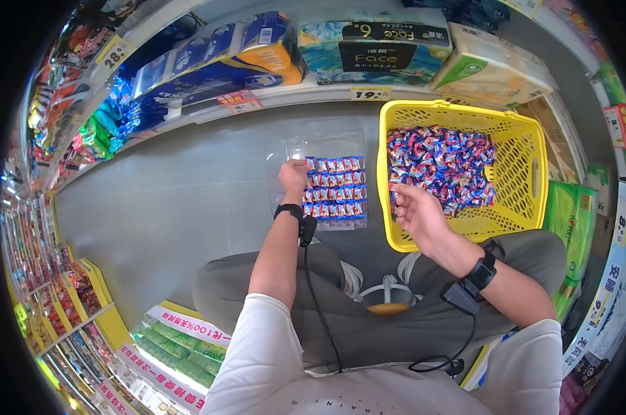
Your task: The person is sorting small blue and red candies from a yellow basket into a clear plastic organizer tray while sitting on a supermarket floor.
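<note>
Item, wrapped candies [336, 180]: small, glossy pieces in blue, red and white wrappers, set out in four close, even rows, each piece upright in my view with its printed face up. They lie in a clear plastic tray [324, 144], its thin see-through walls catching the light, on the grey floor [160, 200] in front of my crossed legs [257, 277].

Item, loose candies [441, 162]: the same blue, red and white colours, many of them, heaped and tumbled at all angles in a yellow basket [465, 111] with lattice walls, just to the right of the tray.

Item, my left hand [294, 174]: at the left end of the top row, fingers curled in close together, fingertips beside the end candy. Whether they pinch it, I cannot tell.

Item, my right hand [418, 216]: over the near left side of the basket, thumb and forefinger drawn towards each other by the heap, the other fingers loosely bent. Whether a candy sits between the tips, I cannot tell.

Item, tissue packs [375, 52]: large, on the shelf beyond the tray and basket, above a yellow price tag [370, 94].
</note>
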Motion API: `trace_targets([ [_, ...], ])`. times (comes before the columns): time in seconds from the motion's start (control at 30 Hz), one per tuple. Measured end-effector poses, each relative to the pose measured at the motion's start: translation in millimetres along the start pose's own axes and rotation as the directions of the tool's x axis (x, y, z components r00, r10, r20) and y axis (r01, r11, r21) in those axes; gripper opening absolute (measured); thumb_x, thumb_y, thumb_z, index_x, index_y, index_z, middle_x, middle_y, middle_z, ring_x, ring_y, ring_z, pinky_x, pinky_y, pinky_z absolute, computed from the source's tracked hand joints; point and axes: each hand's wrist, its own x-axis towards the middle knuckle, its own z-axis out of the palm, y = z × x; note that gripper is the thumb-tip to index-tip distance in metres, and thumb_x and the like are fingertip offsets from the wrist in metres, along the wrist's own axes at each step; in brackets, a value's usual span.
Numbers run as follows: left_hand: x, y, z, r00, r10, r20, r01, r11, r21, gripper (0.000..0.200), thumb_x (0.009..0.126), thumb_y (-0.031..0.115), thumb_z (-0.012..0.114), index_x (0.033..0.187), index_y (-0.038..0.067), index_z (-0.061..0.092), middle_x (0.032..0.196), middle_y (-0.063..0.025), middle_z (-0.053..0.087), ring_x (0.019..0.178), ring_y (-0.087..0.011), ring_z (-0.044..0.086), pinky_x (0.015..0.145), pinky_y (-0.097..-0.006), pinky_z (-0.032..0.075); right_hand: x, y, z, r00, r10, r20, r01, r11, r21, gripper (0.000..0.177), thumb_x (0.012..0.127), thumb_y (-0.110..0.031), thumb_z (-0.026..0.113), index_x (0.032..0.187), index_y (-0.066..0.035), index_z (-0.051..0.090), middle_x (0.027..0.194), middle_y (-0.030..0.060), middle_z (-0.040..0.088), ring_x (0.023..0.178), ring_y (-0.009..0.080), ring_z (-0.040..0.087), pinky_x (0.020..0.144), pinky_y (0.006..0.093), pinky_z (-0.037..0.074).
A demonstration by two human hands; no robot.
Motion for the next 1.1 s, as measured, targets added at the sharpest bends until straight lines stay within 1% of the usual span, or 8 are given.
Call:
trace_targets([
  [0.53,-6.3,9.7,3.5,0.997,-0.035,0.073,0.025,0.991,0.135,0.026,0.079,0.022,0.079,0.102,0.01,0.076,0.094,-0.0129,0.074,0.089,-0.0259,0.071,0.084,-0.0371,0.054,32.6,1.8,-12.1,0.997,-0.048,-0.065,0.046,0.999,-0.024,0.014,0.092,-0.023,0.063,0.099,-0.01,0.062,0.079,-0.0034,0.055,0.063,0.0073,0.052,0.058,0.0251,0.043],
  [0.63,-10.6,10.6,-1.8,0.992,-0.014,0.123,-0.005,0.989,0.15,0.025,0.08,0.022,0.078,0.101,0.009,0.076,0.095,-0.0132,0.074,0.089,-0.0265,0.071,0.082,-0.0366,0.054,40.6,-3.0,-10.9,0.984,-0.131,-0.117,0.124,0.99,-0.071,0.016,0.092,-0.024,0.062,0.101,-0.01,0.061,0.082,-0.0028,0.055,0.063,0.0075,0.053,0.057,0.0255,0.043],
  [0.73,-21.3,23.1,-13.5,0.991,0.132,0.025,-0.134,0.982,0.134,0.024,0.08,0.023,0.076,0.101,0.011,0.076,0.095,-0.0156,0.073,0.092,-0.0321,0.07,0.081,-0.0403,0.055,63.5,-8.7,-20.0,0.98,-0.173,-0.102,0.154,0.974,-0.166,0.019,0.092,-0.024,0.062,0.105,-0.01,0.061,0.085,-0.0014,0.055,0.067,0.0092,0.054,0.059,0.0266,0.045],
  [0.83,-32.2,41.9,-16.6,0.976,0.207,0.069,-0.209,0.978,0.021,0.021,0.082,0.023,0.074,0.098,0.008,0.075,0.094,-0.0165,0.073,0.091,-0.0297,0.071,0.08,-0.0383,0.055,90.9,-13.7,-26.1,0.962,-0.247,-0.115,0.206,0.936,-0.284,0.017,0.089,-0.022,0.064,0.099,-0.009,0.062,0.081,-0.0005,0.056,0.067,0.0106,0.056,0.06,0.027,0.046],
  [0.93,-44.3,57.7,-8.7,0.973,0.179,0.148,-0.114,0.924,-0.366,0.02,0.084,0.014,0.066,0.097,0.001,0.073,0.09,-0.0136,0.073,0.08,-0.0208,0.069,0.074,-0.0326,0.053,121.2,-25.4,-30.3,0.966,-0.168,-0.194,0.107,0.951,-0.29,0.018,0.085,-0.017,0.069,0.093,-0.003,0.061,0.08,0.0032,0.061,0.066,0.0124,0.058,0.057,0.027,0.05],
  [0.97,-54.6,66.5,-12.2,0.973,0.183,0.141,-0.12,0.922,-0.369,0.02,0.084,0.014,0.066,0.097,0.001,0.073,0.09,-0.0136,0.073,0.08,-0.0208,0.069,0.074,-0.0326,0.053,134.2,-25.3,-30.3,0.967,-0.174,-0.188,0.114,0.95,-0.291,0.018,0.085,-0.017,0.069,0.093,-0.003,0.061,0.08,0.0032,0.061,0.066,0.0124,0.058,0.057,0.027,0.05],
  [1.03,-102.7,111.5,-49.8,0.933,0.089,0.348,0.072,0.903,-0.424,0.022,0.091,0.015,0.063,0.107,0.001,0.068,0.09,-0.006,0.07,0.071,-0.0114,0.06,0.057,-0.0255,0.044,159.5,-20.2,-30.0,0.953,-0.212,-0.216,0.133,0.934,-0.332,0.018,0.085,-0.016,0.07,0.092,-0.002,0.061,0.079,0.0044,0.061,0.066,0.0142,0.061,0.057,0.0286,0.052],
  [1.1,-127.2,124.6,-65.7,0.923,0.099,0.371,0.08,0.895,-0.438,0.02,0.092,0.015,0.062,0.105,0.002,0.068,0.092,-0.0046,0.069,0.071,-0.0104,0.058,0.055,-0.024,0.041,179.1,-13.9,-30.1,0.948,-0.219,-0.233,0.115,0.914,-0.388,0.021,0.084,-0.017,0.073,0.089,0.0,0.061,0.079,0.0064,0.061,0.068,0.0163,0.063,0.058,0.0313,0.054],
])
